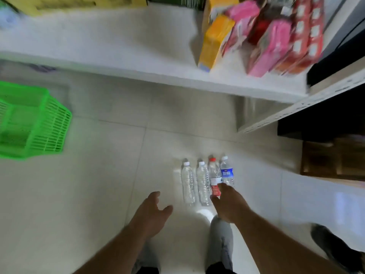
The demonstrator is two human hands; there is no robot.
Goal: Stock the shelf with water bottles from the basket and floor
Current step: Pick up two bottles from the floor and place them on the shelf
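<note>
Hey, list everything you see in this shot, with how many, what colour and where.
Clear plastic water bottles with white caps: two, standing on the floor, left of the row.
Clear bottle with red cap and red label: one, third in the row.
Clear bottle with white cap and blue label: one, right end of the row.
Green plastic slatted basket: one, on the floor at left; looks empty.
White shelf: one, across the top.
Yellow carton: one, on the shelf.
Pink and red boxes: several, blurred, on the shelf at right.
Left hand: open, above the floor.
Right hand: reaching at the red-label bottle; grip unclear.
</note>
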